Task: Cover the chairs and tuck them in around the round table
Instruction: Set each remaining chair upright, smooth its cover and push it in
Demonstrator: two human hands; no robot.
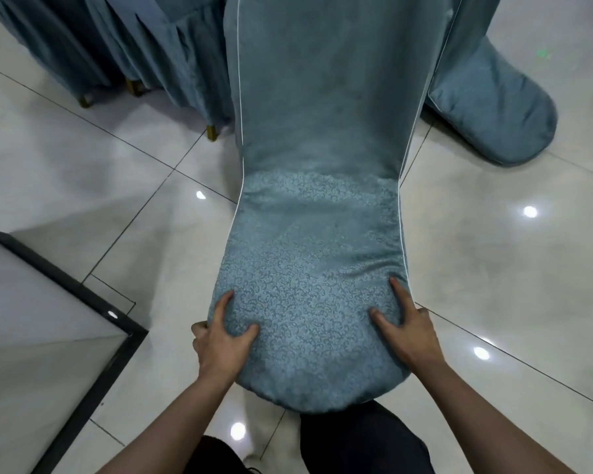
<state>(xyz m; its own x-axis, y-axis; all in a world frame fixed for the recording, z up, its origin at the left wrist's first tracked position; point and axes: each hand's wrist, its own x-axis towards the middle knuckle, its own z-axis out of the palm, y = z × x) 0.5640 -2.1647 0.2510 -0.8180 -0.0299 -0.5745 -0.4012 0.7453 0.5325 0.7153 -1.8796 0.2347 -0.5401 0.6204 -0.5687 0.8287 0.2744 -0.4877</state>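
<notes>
- If the chair (317,234) is pushed off-line toward the table, the neighbouring chair (172,59) could be struck, or the loose skirt dragged under a leg.
- The top of the covered backrest is gripped by the left hand (225,331) and right hand (407,328), fingers curled over the edges.
- The blue-grey patterned cover with white piping appears fully pulled down; its hem is out of view.

The blue-grey patterned fabric cover (308,268) hides the whole chair beneath it, and the top edge cuts off its lower part. The outer fingers of the left hand (223,340) and right hand (407,333) curl out of sight behind the chair-back's sides. Only three gold legs (212,131) show under the pleated blue-grey skirts (117,46) at upper left.
</notes>
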